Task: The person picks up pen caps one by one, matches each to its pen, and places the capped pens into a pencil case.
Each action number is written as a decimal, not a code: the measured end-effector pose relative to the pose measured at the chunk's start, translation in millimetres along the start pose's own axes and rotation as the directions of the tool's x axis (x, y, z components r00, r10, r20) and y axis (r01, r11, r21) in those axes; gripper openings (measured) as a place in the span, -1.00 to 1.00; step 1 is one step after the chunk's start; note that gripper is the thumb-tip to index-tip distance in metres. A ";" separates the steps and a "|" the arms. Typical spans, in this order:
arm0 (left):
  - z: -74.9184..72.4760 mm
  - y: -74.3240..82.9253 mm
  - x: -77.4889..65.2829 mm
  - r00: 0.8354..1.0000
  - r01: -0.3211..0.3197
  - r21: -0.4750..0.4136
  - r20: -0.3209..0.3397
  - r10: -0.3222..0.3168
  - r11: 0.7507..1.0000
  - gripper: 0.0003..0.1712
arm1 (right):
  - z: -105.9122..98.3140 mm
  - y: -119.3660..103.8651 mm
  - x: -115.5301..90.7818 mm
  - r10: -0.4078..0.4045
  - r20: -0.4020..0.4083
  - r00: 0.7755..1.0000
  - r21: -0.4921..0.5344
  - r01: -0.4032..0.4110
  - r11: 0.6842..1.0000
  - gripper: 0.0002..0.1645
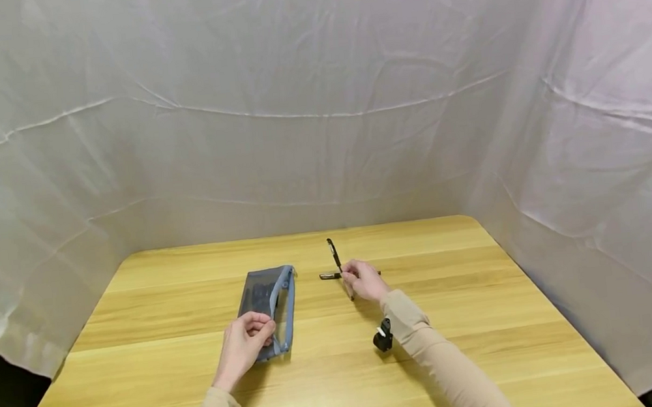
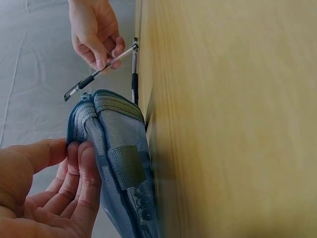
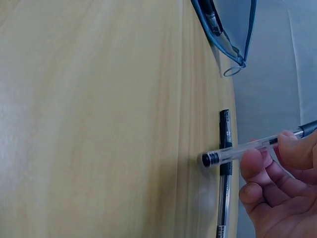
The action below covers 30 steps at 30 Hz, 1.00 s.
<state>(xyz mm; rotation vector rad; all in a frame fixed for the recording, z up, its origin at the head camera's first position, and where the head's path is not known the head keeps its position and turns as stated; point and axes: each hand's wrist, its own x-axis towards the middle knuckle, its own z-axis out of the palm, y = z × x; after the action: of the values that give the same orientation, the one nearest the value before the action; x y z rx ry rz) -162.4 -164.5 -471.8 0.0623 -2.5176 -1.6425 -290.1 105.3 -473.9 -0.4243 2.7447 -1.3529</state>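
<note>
My left hand pinches the near rim of a blue-grey mesh pencil case, which lies on the table with its zipped mouth open to the right. In the right wrist view a dark pen shows inside the case; the rest of the contents is hard to make out. Between thumb and fingers, my right hand holds a clear-barrelled gel pen with a black cap and grip, tilted above the table. Below it, a second black gel pen lies flat on the wood.
Under everything is a light wood-grain table. Pale cloth hangs behind it and along both sides. Black wrist cameras sit at the cuffs. A metal ring hangs from the case's zip end.
</note>
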 end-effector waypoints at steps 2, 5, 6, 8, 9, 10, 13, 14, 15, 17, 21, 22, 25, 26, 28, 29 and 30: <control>0.1 -0.7 0.5 1.000 -0.004 0.006 -0.001 0.004 1.000 -0.93 | -0.1 -0.7 -0.3 0.003 0.003 1.000 0.008 -0.003 1.000 -0.83; 0.1 -1.0 0.7 1.000 -0.003 0.006 -0.001 0.003 1.000 -0.93 | -0.1 -2.3 -1.1 0.018 0.017 1.000 0.044 -0.018 0.999 -0.83; 0.1 -1.1 0.8 1.000 -0.003 0.005 -0.001 0.003 1.000 -0.93 | 0.0 -2.9 -1.3 0.020 0.022 1.000 0.062 -0.022 0.998 -0.82; 0.1 -0.6 0.4 1.000 0.006 0.000 0.001 -0.006 1.000 -0.93 | 0.4 -4.2 -1.9 0.035 0.038 0.999 0.112 -0.039 0.993 -0.80; 0.1 -0.4 0.1 1.000 0.005 0.000 0.003 -0.005 1.000 -0.92 | 0.6 -5.0 -2.3 0.042 0.048 0.998 0.139 -0.049 0.989 -0.78; 0.2 -0.3 -0.2 1.000 0.006 -0.001 0.004 -0.006 1.000 -0.92 | 1.0 -5.6 -2.6 0.054 0.060 0.997 0.168 -0.064 0.984 -0.77; 0.3 -0.7 -0.9 1.000 -0.002 0.000 0.008 0.002 1.000 -0.92 | 4.4 -7.9 -2.8 0.071 0.115 0.991 0.250 -0.098 0.963 -0.71; 0.3 -0.9 -1.0 1.000 -0.005 -0.003 0.007 0.005 1.000 -0.92 | 6.2 -9.3 -2.6 0.086 0.142 0.986 0.287 -0.125 0.950 -0.68; 0.3 -1.1 -0.9 1.000 -0.009 -0.005 0.005 0.009 1.000 -0.92 | 8.6 -10.4 -2.5 0.095 0.171 0.981 0.322 -0.147 0.935 -0.65; 0.3 -1.3 -0.8 1.000 -0.016 -0.008 -0.001 0.016 1.000 -0.93 | 14.7 -13.6 -2.3 0.111 0.230 0.967 0.381 -0.195 0.904 -0.60; 0.3 -0.5 -1.0 1.000 -0.018 -0.013 -0.009 0.018 1.000 -0.93 | 32.1 -24.5 -3.7 0.136 0.300 0.944 0.425 -0.260 0.867 -0.55; 0.2 -0.1 -1.4 1.000 -0.019 -0.015 -0.009 0.019 1.000 -0.93 | 37.1 -27.7 -4.3 0.136 0.311 0.941 0.427 -0.266 0.865 -0.56; 0.1 0.5 -1.4 1.000 -0.019 -0.024 -0.006 0.018 1.000 -0.92 | 52.6 -38.3 -5.3 0.118 0.344 0.931 0.434 -0.270 0.859 -0.60; 0.1 1.0 -1.5 1.000 -0.017 -0.029 -0.004 0.016 0.999 -0.91 | 57.6 -41.5 -5.3 0.106 0.359 0.927 0.437 -0.267 0.859 -0.61; 0.1 1.9 -1.6 1.000 -0.012 -0.038 -0.001 0.012 0.999 -0.90 | 65.9 -47.0 -4.9 0.073 0.389 0.918 0.442 -0.256 0.860 -0.60; 0.2 2.1 -1.4 1.000 -0.009 -0.041 -0.001 0.009 0.999 -0.90 | 69.2 -49.2 -4.5 0.058 0.400 0.915 0.445 -0.249 0.860 -0.59; 0.2 2.4 -1.2 1.000 -0.008 -0.042 -0.001 0.008 0.999 -0.90 | 71.6 -50.5 -4.1 0.047 0.405 0.913 0.452 -0.245 0.858 -0.58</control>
<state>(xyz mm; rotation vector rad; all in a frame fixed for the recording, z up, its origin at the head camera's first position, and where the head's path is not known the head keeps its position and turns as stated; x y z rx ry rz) -161.1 -163.2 -469.8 0.0488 -2.4787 -1.6913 -263.1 22.0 -478.6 -0.3755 1.9781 -1.6517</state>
